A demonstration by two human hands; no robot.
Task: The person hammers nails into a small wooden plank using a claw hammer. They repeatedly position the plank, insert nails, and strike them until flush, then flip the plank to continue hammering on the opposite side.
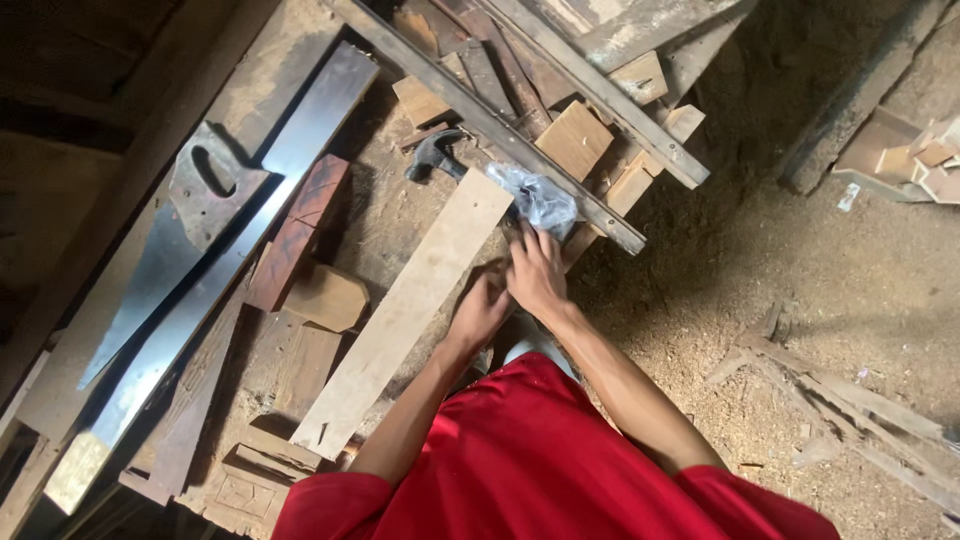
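Observation:
My right hand [537, 275] reaches forward, and its fingertips pinch the lower edge of a crumpled clear plastic bag [541, 199] that lies on a long grey wooden rail [470, 108]. My left hand [480, 312] is curled just beside it, against the right edge of a pale wooden plank [405, 312] that runs diagonally across the bench. Whether the left hand holds anything is hidden. A black-headed claw hammer [436, 155] lies just beyond the plank's far end.
A handsaw [165, 250] and a long shiny metal strip [240, 255] lie at the left. A reddish wood block [298, 232], offcuts [574, 139] and sawdust cover the bench. At the right are a sawdust floor [850, 290] and scrap laths [850, 410].

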